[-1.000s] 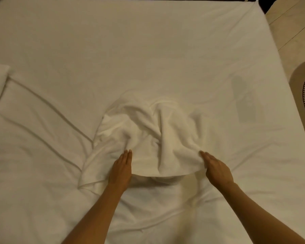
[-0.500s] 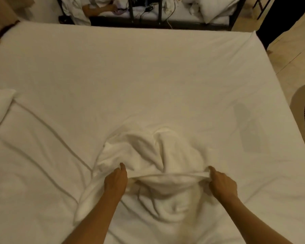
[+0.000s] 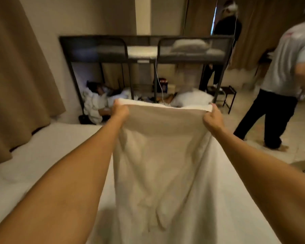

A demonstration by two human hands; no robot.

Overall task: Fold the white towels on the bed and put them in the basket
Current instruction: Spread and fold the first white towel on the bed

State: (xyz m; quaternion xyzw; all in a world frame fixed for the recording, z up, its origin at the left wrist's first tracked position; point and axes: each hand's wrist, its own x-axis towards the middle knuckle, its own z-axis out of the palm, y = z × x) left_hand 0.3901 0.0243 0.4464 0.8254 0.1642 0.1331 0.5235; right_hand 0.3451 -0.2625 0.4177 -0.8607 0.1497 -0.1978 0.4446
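I have the white towel (image 3: 158, 155) held up over the bed (image 3: 48, 155), hanging long, creased and limp. My left hand (image 3: 120, 110) and right hand (image 3: 212, 118) each pinch a top corner. Its lower end is cut off from view, and the room beyond is blurred.

We hold the white towel (image 3: 158, 155) up between our left hand (image 3: 121, 110) and right hand (image 3: 212, 118), and it hangs like a curtain in front of us, hiding the middle of the bed (image 3: 48, 155). To the left of our left arm the bed surface lies open up to the brown curtain (image 3: 19, 76). Beyond the bed's far edge a dark bunk frame (image 3: 144, 48) closes the way. On the right a person in a grey shirt (image 3: 285, 71) stands on the floor (image 3: 271, 138), near our right hand.
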